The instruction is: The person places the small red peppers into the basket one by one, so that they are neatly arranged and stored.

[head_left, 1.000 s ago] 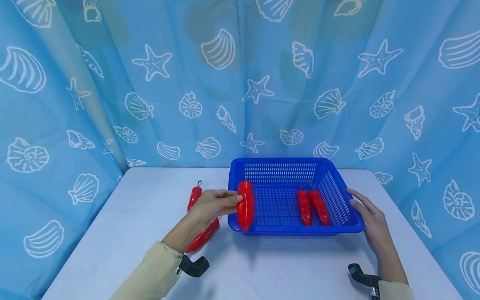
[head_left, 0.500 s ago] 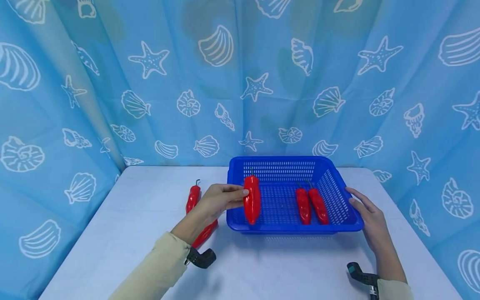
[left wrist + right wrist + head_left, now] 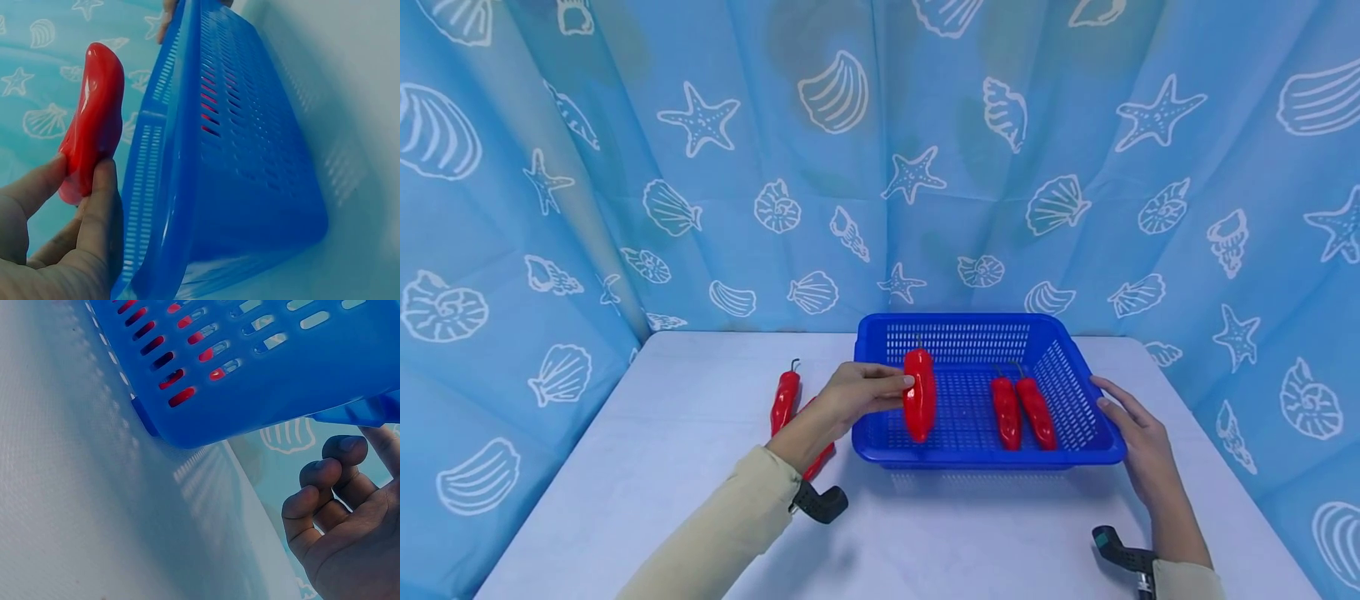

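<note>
My left hand pinches a red chili pepper upright between thumb and fingers, over the left part of a blue plastic basket. In the left wrist view this pepper stands above the fingertips, beside the basket's rim. My right hand touches the basket's right rim with its thumb and index finger; in the right wrist view the other fingers hang loosely curled below the rim. Two more red peppers lie side by side in the basket's right half.
Left of the basket, a red pepper lies on the white table. Another pepper lies partly hidden behind my left forearm. A blue curtain with white shells and starfish hangs behind and at both sides.
My left hand has moved right with the pepper, from the basket's left rim to further over its inside. The right hand and the basket have stayed in place.
</note>
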Action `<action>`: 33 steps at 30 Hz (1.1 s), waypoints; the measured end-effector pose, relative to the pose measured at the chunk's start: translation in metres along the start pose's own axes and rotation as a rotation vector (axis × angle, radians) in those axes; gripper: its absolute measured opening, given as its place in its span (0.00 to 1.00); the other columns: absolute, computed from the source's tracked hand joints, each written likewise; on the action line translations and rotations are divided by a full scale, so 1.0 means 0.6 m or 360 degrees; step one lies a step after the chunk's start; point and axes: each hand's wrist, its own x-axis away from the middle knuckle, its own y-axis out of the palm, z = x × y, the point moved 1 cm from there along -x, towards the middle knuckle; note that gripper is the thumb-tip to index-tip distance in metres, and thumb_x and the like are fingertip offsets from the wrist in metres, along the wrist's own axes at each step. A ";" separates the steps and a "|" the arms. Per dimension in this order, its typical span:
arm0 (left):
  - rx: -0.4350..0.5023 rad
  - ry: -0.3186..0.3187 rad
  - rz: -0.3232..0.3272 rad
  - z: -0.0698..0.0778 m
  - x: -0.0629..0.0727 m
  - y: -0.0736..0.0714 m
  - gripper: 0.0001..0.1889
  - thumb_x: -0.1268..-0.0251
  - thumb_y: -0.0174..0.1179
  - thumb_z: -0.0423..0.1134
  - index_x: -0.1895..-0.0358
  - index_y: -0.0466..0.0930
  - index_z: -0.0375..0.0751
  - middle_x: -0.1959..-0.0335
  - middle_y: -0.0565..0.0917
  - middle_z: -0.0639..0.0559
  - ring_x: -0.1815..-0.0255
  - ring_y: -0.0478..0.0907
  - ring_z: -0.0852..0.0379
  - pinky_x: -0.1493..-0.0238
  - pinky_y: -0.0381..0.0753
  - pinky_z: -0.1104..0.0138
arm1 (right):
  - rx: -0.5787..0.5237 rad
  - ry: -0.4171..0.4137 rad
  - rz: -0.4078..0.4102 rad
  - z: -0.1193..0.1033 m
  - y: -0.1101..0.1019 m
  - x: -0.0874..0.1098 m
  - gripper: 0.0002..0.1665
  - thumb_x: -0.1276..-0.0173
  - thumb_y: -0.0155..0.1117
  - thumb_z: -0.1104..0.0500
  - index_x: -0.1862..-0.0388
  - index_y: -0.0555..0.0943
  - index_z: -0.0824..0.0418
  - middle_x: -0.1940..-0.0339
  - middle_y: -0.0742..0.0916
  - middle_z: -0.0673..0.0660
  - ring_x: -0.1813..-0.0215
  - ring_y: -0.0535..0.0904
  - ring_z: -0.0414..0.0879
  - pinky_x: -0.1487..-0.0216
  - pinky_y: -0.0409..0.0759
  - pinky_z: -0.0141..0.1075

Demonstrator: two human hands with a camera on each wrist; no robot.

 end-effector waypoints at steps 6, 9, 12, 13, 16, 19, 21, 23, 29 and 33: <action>-0.0019 -0.0006 0.0000 -0.006 -0.014 0.013 0.25 0.38 0.71 0.41 0.40 0.78 0.35 0.49 0.84 0.42 0.52 0.86 0.48 0.43 0.80 0.53 | -0.0012 -0.0006 -0.0003 -0.001 0.000 0.000 0.39 0.26 0.49 0.30 0.20 0.60 0.39 0.20 0.59 0.63 0.26 0.61 0.69 0.45 0.78 0.37; -0.0026 -0.0005 -0.0018 -0.007 -0.021 0.019 0.25 0.38 0.71 0.41 0.40 0.78 0.35 0.49 0.84 0.42 0.53 0.86 0.48 0.41 0.78 0.51 | -0.0009 -0.0007 -0.0006 -0.002 -0.001 0.001 0.40 0.27 0.49 0.30 0.20 0.60 0.39 0.20 0.60 0.63 0.26 0.62 0.69 0.44 0.77 0.39; -0.0021 0.0008 -0.0037 -0.005 -0.024 0.025 0.24 0.37 0.70 0.41 0.41 0.78 0.34 0.50 0.84 0.41 0.52 0.86 0.47 0.40 0.77 0.49 | -0.0010 -0.0011 -0.0007 -0.002 -0.002 0.000 0.39 0.27 0.49 0.30 0.20 0.59 0.38 0.20 0.60 0.63 0.26 0.62 0.68 0.44 0.77 0.38; -0.0020 0.0008 -0.0038 -0.004 -0.024 0.027 0.24 0.36 0.70 0.40 0.41 0.78 0.34 0.50 0.84 0.41 0.52 0.86 0.47 0.40 0.77 0.49 | -0.0009 -0.0010 -0.0007 -0.001 -0.002 0.000 0.40 0.27 0.49 0.30 0.20 0.59 0.39 0.20 0.60 0.62 0.26 0.62 0.68 0.44 0.77 0.38; -0.0020 0.0005 -0.0048 -0.001 -0.027 0.034 0.23 0.36 0.69 0.40 0.41 0.78 0.33 0.51 0.85 0.41 0.53 0.86 0.46 0.41 0.77 0.50 | -0.0010 -0.0010 -0.0006 0.000 -0.003 -0.002 0.40 0.26 0.49 0.31 0.20 0.59 0.39 0.20 0.60 0.62 0.26 0.63 0.68 0.44 0.76 0.38; -0.0029 -0.0005 -0.0047 -0.001 -0.030 0.041 0.22 0.37 0.70 0.40 0.42 0.80 0.34 0.53 0.85 0.42 0.54 0.87 0.47 0.41 0.78 0.50 | -0.0013 -0.0009 -0.0003 0.002 -0.003 -0.002 0.40 0.26 0.49 0.31 0.20 0.59 0.40 0.20 0.60 0.62 0.26 0.63 0.68 0.45 0.77 0.38; -0.0038 -0.0007 -0.0048 -0.002 -0.032 0.046 0.21 0.37 0.70 0.40 0.44 0.80 0.34 0.54 0.86 0.43 0.55 0.87 0.48 0.41 0.78 0.50 | -0.0013 -0.0009 -0.0001 0.003 -0.004 -0.002 0.40 0.27 0.49 0.31 0.20 0.59 0.39 0.20 0.61 0.62 0.27 0.64 0.68 0.45 0.77 0.37; -0.0046 -0.0009 -0.0057 -0.002 -0.034 0.051 0.20 0.37 0.70 0.40 0.45 0.81 0.34 0.55 0.86 0.43 0.56 0.87 0.48 0.40 0.77 0.50 | -0.0015 -0.0011 0.0001 0.004 -0.004 -0.002 0.40 0.27 0.49 0.31 0.20 0.59 0.39 0.20 0.61 0.62 0.27 0.64 0.68 0.45 0.77 0.37; -0.0051 -0.0009 -0.0089 -0.003 -0.041 0.064 0.17 0.37 0.70 0.40 0.50 0.83 0.35 0.58 0.87 0.44 0.58 0.87 0.50 0.44 0.81 0.54 | -0.0020 -0.0007 0.0006 0.002 -0.004 -0.001 0.39 0.27 0.49 0.31 0.20 0.60 0.39 0.20 0.61 0.62 0.27 0.64 0.67 0.45 0.78 0.36; -0.0019 -0.0025 -0.0090 -0.003 -0.045 0.069 0.16 0.37 0.71 0.40 0.50 0.84 0.35 0.58 0.87 0.45 0.58 0.87 0.50 0.50 0.84 0.58 | -0.0017 0.0005 0.0005 -0.001 -0.003 0.001 0.40 0.27 0.50 0.31 0.20 0.60 0.39 0.20 0.61 0.62 0.27 0.64 0.67 0.43 0.76 0.39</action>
